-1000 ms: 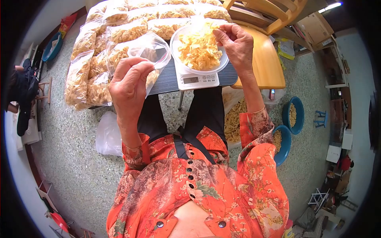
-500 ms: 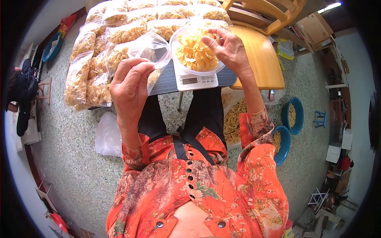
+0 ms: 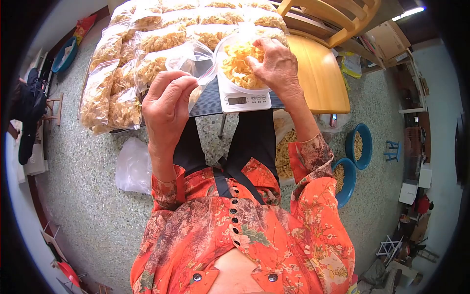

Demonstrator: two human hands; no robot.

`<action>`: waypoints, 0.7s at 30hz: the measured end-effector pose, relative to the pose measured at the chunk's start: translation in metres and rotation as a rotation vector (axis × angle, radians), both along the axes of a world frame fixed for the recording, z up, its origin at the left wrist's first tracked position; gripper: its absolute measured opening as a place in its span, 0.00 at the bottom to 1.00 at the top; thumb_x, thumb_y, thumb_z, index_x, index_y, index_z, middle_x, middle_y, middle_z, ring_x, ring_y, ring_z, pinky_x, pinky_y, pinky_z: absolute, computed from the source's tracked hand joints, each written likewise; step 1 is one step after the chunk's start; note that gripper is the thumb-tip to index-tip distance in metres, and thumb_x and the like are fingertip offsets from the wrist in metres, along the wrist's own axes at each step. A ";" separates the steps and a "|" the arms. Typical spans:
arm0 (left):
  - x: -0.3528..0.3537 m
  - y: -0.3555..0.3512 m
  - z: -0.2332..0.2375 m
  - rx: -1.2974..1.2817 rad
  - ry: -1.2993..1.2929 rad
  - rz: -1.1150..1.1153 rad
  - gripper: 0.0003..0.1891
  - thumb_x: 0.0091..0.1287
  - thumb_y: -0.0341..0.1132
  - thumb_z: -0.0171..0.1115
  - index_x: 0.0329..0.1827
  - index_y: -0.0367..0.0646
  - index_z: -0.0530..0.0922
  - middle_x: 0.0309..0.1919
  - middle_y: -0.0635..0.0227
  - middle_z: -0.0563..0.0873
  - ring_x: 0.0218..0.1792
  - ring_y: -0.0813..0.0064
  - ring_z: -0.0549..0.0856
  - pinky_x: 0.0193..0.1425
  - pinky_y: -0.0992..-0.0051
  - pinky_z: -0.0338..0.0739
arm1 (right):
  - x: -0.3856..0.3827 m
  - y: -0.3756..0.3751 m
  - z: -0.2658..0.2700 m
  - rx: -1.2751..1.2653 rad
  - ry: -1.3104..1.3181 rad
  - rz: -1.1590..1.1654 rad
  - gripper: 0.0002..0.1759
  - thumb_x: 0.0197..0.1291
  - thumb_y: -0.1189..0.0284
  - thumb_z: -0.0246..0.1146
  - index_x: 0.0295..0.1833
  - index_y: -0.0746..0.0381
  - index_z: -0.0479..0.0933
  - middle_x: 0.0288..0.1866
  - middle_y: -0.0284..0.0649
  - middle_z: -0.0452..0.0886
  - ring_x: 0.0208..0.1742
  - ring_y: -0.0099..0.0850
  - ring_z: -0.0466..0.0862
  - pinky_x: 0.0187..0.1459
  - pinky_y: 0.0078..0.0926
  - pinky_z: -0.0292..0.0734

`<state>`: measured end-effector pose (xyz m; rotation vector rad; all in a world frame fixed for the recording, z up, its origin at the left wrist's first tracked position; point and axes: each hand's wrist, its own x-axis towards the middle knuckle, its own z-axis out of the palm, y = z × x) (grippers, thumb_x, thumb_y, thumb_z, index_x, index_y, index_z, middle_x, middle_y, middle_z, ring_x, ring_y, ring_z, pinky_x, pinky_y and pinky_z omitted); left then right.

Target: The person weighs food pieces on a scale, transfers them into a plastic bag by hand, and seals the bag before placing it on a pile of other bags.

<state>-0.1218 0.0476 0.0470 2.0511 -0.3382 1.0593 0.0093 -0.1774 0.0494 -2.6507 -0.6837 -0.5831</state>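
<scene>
My left hand (image 3: 169, 105) pinches the rim of a clear plastic bag (image 3: 199, 63), whose mouth gapes beside a white bowl. The bowl (image 3: 219, 67) is full of yellow flaky pieces (image 3: 238, 61) and stands on a white digital scale (image 3: 258, 102); the digits on its display are too small to read. My right hand (image 3: 278, 66) reaches into the bowl from the right, its thumb and fingers closed around some of the flakes.
Filled clear bags (image 3: 161, 39) cover the dark table (image 3: 211, 100). A wooden chair (image 3: 318, 73) stands at the right. On the floor are blue basins (image 3: 348, 183), an open sack of pieces (image 3: 285, 154) and a white plastic bag (image 3: 134, 166).
My right hand has moved down and left into the bowl, and its fingers have closed on flakes. My left hand still holds the bag, slightly farther right.
</scene>
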 end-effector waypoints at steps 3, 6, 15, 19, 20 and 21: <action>0.001 0.000 -0.001 0.008 0.000 0.002 0.07 0.59 0.20 0.71 0.40 0.38 0.86 0.37 0.62 0.86 0.36 0.67 0.87 0.40 0.71 0.82 | 0.002 -0.003 -0.004 0.041 -0.056 0.064 0.17 0.54 0.64 0.71 0.47 0.60 0.81 0.40 0.48 0.85 0.45 0.44 0.87 0.46 0.40 0.83; 0.001 0.000 -0.002 0.011 0.009 0.013 0.08 0.59 0.19 0.71 0.39 0.38 0.86 0.36 0.62 0.86 0.36 0.67 0.87 0.40 0.71 0.82 | 0.000 -0.003 -0.004 0.097 -0.061 0.091 0.13 0.54 0.67 0.70 0.45 0.59 0.82 0.38 0.47 0.86 0.43 0.44 0.87 0.45 0.40 0.82; 0.004 0.001 -0.006 0.054 -0.006 0.010 0.07 0.59 0.20 0.72 0.39 0.38 0.86 0.36 0.63 0.86 0.37 0.67 0.87 0.40 0.71 0.82 | 0.000 -0.004 0.005 0.363 0.035 0.067 0.08 0.55 0.71 0.72 0.41 0.59 0.87 0.33 0.43 0.89 0.35 0.36 0.90 0.40 0.33 0.83; 0.003 -0.003 -0.004 0.042 0.015 0.023 0.07 0.57 0.21 0.73 0.38 0.39 0.87 0.37 0.63 0.86 0.38 0.68 0.87 0.40 0.71 0.82 | 0.002 -0.009 0.007 0.623 0.137 0.066 0.06 0.60 0.77 0.72 0.43 0.63 0.87 0.32 0.36 0.89 0.31 0.22 0.87 0.34 0.21 0.82; 0.002 -0.005 -0.003 0.005 0.033 0.023 0.07 0.57 0.21 0.74 0.38 0.39 0.87 0.38 0.63 0.86 0.38 0.68 0.88 0.40 0.71 0.83 | 0.004 -0.011 0.006 0.788 0.259 0.063 0.06 0.60 0.79 0.72 0.43 0.64 0.87 0.34 0.36 0.90 0.33 0.23 0.88 0.35 0.22 0.84; 0.002 -0.005 -0.003 0.007 0.030 0.023 0.07 0.57 0.21 0.74 0.38 0.39 0.87 0.38 0.63 0.86 0.38 0.68 0.88 0.40 0.71 0.83 | 0.007 -0.012 0.005 0.790 0.256 0.064 0.06 0.60 0.79 0.72 0.43 0.64 0.87 0.34 0.36 0.90 0.33 0.23 0.88 0.35 0.22 0.84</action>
